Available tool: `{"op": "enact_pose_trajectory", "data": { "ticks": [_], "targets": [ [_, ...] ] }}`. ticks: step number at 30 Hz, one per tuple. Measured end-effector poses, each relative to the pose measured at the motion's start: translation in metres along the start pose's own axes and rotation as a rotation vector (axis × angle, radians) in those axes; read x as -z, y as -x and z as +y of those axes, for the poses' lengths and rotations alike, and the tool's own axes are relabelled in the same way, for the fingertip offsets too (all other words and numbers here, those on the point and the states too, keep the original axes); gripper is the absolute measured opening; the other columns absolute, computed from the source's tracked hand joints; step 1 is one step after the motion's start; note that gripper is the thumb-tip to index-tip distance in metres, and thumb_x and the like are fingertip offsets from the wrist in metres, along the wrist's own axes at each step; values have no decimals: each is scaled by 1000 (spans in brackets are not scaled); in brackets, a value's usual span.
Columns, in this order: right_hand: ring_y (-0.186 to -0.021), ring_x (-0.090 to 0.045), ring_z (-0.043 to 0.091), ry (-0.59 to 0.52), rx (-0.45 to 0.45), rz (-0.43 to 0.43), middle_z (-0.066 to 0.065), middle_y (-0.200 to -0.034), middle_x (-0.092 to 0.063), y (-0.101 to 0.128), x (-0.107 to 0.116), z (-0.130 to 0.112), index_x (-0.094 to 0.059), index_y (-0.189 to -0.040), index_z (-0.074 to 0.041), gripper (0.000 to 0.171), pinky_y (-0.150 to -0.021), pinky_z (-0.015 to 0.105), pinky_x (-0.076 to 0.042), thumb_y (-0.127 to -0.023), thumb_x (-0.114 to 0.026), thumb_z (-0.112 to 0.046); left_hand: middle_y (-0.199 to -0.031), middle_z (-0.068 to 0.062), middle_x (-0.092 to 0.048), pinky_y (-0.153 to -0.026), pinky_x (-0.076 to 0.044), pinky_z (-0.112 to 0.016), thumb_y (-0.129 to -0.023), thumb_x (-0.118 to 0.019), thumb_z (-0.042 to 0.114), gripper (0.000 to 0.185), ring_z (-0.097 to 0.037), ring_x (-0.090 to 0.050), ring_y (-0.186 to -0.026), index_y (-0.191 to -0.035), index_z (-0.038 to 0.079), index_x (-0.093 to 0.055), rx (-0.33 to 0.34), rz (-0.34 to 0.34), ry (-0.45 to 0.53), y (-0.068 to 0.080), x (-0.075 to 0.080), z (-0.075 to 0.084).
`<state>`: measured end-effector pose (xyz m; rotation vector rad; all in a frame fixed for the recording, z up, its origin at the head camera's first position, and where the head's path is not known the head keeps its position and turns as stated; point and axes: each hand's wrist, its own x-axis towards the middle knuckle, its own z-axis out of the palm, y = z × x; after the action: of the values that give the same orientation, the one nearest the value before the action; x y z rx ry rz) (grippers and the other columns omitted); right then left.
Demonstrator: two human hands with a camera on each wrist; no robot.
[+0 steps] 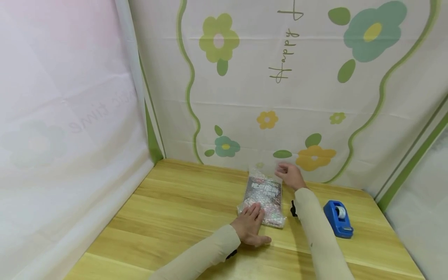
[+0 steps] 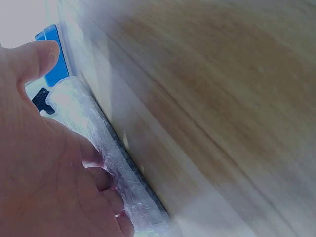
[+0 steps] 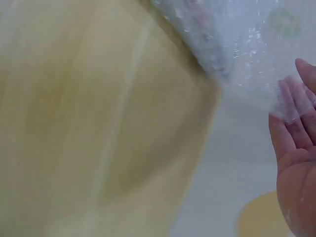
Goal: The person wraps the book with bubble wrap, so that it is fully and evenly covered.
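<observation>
A flat rectangular item in clear bubble wrap (image 1: 267, 190) lies on the wooden table near the back wall. Its dark, printed face shows through the plastic. My left hand (image 1: 249, 224) rests spread on the package's near left part, thumb out to the side over the table. In the left wrist view, those fingers (image 2: 101, 177) lie along the wrapped edge. At the far end, my right hand (image 1: 291, 175) holds the corner of a raised bubble wrap flap (image 3: 252, 64). The right wrist view has the fingers behind the translucent sheet and the thumb in front.
To the right, beyond my right forearm, stands a blue tape dispenser (image 1: 338, 219) with a roll of tape. A white cloth (image 1: 245, 97) printed with flowers hangs behind the table's back edge. More cloth hangs on the left and right sides.
</observation>
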<state>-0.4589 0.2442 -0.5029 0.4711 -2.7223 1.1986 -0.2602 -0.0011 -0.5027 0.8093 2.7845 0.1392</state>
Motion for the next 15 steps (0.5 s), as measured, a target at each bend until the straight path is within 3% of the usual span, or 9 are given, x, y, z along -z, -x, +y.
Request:
{"op": "enact_pose_trajectory", "data": {
  "ticks": [10,15],
  "targets": [
    [-121,-70,43,223,195,-86,26,-134,-70,-16,2,-39,-69,-134,3,35,-100,58,-59,-103,-70,-12,-180,-7,-10,-136,-16,-39,-99,-44,76,98,-22,-10,-167,-171,13,-18,-5,1,-19,0,0,1],
    [-108,-75,36,307,296,-75,18,-113,-78,-18,4,-53,-78,-117,1,19,-93,53,-63,-101,-71,-7,-180,-8,-12,-136,-18,-40,-99,-45,75,98,-22,-11,-167,-170,12,-20,-10,3,-12,0,1,1]
  ]
}}
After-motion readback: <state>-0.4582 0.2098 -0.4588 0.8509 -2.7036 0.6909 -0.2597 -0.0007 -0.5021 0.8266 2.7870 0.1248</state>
